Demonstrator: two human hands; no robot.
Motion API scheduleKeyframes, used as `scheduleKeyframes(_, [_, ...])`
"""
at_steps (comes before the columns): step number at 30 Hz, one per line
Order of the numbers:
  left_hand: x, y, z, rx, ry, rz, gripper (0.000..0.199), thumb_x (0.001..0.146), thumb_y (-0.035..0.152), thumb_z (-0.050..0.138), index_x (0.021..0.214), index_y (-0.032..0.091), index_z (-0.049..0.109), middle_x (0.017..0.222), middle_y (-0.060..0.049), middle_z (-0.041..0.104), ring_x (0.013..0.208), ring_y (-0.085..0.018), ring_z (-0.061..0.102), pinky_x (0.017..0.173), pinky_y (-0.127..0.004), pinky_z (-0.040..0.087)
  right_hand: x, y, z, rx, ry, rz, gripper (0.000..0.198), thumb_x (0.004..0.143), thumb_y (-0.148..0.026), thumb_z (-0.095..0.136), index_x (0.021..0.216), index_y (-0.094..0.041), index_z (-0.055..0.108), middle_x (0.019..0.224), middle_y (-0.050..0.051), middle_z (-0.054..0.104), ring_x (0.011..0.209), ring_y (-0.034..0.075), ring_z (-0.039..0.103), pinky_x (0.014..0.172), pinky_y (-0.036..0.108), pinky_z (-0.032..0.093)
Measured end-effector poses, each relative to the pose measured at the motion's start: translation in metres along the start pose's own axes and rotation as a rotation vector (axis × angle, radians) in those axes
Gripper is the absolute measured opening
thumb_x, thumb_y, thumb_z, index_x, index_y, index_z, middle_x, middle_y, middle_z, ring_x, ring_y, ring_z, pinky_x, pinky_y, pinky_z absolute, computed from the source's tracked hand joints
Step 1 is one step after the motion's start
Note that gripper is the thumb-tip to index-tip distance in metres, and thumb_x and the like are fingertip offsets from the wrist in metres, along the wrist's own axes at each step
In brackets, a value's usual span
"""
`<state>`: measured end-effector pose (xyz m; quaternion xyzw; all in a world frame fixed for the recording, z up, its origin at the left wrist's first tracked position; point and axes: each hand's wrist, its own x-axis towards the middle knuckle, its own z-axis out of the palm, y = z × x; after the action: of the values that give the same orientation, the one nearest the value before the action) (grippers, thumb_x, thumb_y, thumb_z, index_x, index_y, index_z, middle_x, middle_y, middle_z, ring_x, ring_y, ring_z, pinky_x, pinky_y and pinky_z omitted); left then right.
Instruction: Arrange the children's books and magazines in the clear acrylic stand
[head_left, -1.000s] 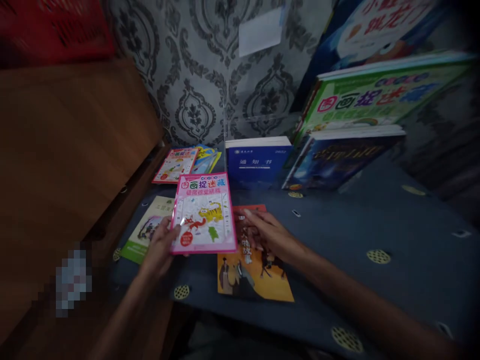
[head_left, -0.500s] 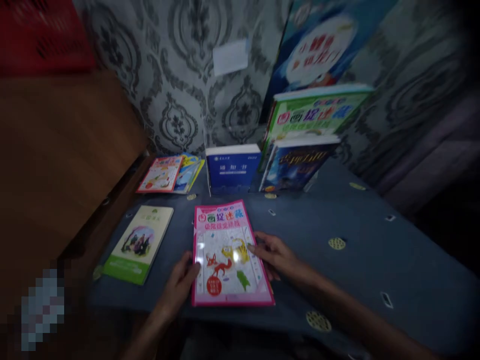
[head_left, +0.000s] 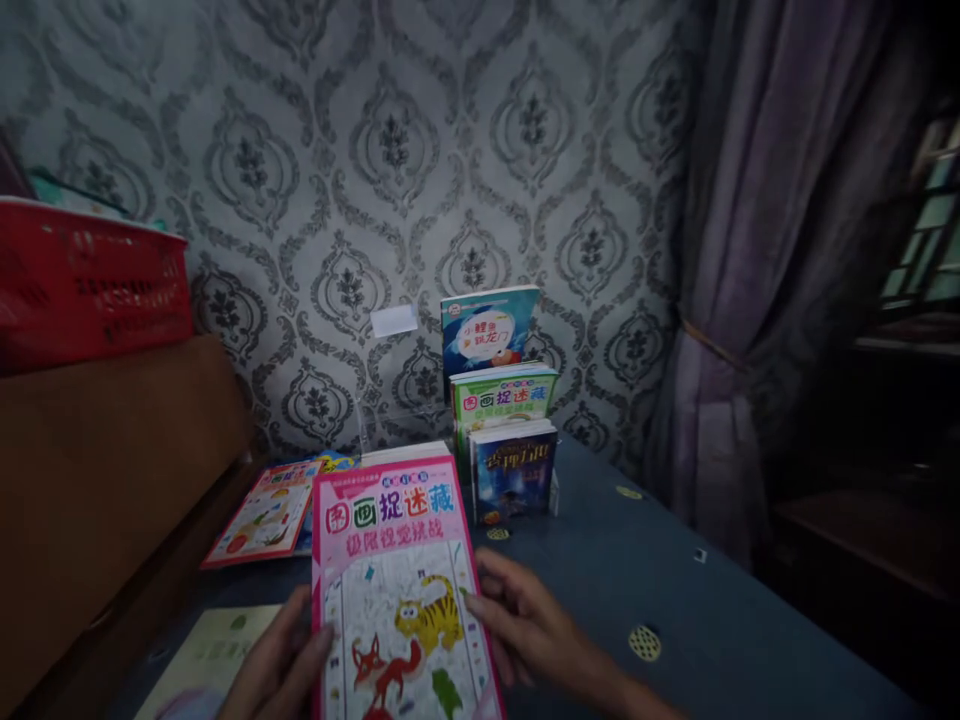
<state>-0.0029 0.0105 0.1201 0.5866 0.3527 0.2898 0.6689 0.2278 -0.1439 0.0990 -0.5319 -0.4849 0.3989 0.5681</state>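
Note:
A pink-bordered picture book (head_left: 397, 600), with a fox and a yellow striped cat on its cover, is held up between my two hands. My left hand (head_left: 281, 660) grips its left edge, thumb on the cover. On the right edge my right hand (head_left: 525, 620) has its thumb on the front and fingers behind. The book's bottom runs out of the frame. Behind it, mostly covered, is another book, of which the white top edge (head_left: 405, 454) shows. Partly in view at lower left lies a cream-coloured book (head_left: 210, 650).
Several books stand upright at the back: a dark blue one (head_left: 514, 475), a green one (head_left: 502, 395) and a teal one (head_left: 487, 330). Red-bordered booklets (head_left: 262, 510) lie at left. A red basket (head_left: 90, 280) rests on a brown box (head_left: 127, 470). A purple curtain (head_left: 735, 250) hangs right.
Both hands have lifted the pink book off the table, closer to me and more upright. The view has tilted up, showing more wall, the curtain and the red basket.

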Motion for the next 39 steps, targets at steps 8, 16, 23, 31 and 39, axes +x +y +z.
scheduleKeyframes(8, [0.064,0.162,0.076,0.226,-0.246,0.755,0.050,0.073,0.050,0.079,0.108,0.017,0.069,0.099,-0.008,0.076,0.090,-0.025,0.071,0.072,-0.028,0.060,0.040,-0.140,-0.090,-0.381,0.266,-0.472,0.044,0.091,-0.054,0.062,0.117,-0.020,0.058,0.064,-0.004,0.061,0.050,0.011,0.057,0.046,0.022,0.046])
scheduleKeyframes(16, [0.173,0.246,0.178,0.266,-0.307,1.145,0.029,0.083,0.041,0.062,0.099,0.016,0.061,0.079,0.000,0.064,0.073,-0.015,0.063,0.065,-0.024,0.053,0.098,-0.224,-0.208,-0.562,0.517,-0.756,0.028,0.089,-0.038,0.067,0.111,-0.022,0.059,0.068,-0.004,0.063,0.061,0.013,0.062,0.059,0.025,0.053])
scheduleKeyframes(23, [0.213,0.206,0.209,0.739,-0.042,1.108,0.015,0.088,0.027,0.055,0.075,0.019,0.055,0.078,-0.002,0.058,0.080,-0.018,0.058,0.079,-0.029,0.050,0.117,-0.175,-0.260,-0.474,0.532,-0.529,0.015,0.083,-0.023,0.069,0.094,-0.020,0.059,0.066,-0.004,0.064,0.060,0.013,0.064,0.059,0.024,0.055])
scheduleKeyframes(31, [0.238,0.194,0.230,0.698,0.088,1.034,0.008,0.090,0.027,0.056,0.092,0.020,0.060,0.093,-0.004,0.066,0.093,-0.020,0.061,0.084,-0.029,0.050,0.141,-0.164,-0.274,-0.374,0.580,-0.440,0.035,0.075,-0.028,0.081,0.097,-0.020,0.055,0.063,-0.006,0.062,0.051,0.012,0.059,0.045,0.021,0.050])
scheduleKeyframes(39, [0.246,0.227,0.224,0.425,-0.007,1.072,0.018,0.083,0.025,0.059,0.098,0.015,0.063,0.095,-0.005,0.071,0.083,-0.017,0.063,0.071,-0.024,0.053,0.156,-0.199,-0.268,-0.246,0.495,-0.480,0.023,0.078,-0.027,0.079,0.094,-0.018,0.064,0.065,-0.005,0.063,0.053,0.007,0.056,0.053,0.018,0.050])
